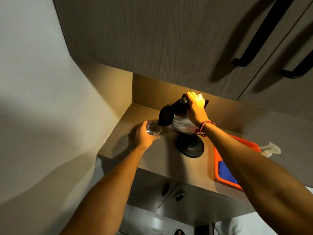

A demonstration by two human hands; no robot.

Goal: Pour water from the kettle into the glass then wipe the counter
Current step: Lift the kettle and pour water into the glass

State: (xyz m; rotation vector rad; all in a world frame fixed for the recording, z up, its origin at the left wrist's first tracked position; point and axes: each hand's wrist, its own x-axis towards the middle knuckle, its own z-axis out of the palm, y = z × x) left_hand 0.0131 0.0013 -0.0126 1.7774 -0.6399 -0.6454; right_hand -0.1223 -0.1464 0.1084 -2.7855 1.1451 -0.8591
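Note:
A steel kettle (179, 122) with a black lid and handle is tilted to the left, lifted off its round black base (190, 146). My right hand (196, 106) is shut on the kettle's handle. The kettle's spout sits over the rim of a clear glass (153, 128), which stands on the wooden counter (122, 131). My left hand (145, 135) is wrapped around the glass from the left. I cannot make out a stream of water.
An orange tray (220, 177) with a blue cloth (226, 172) lies on the counter at the right, partly under my right forearm. A crumpled white plastic piece (271, 149) lies beyond it. Dark wall cupboards with black handles (245, 60) hang above. A wall closes the left side.

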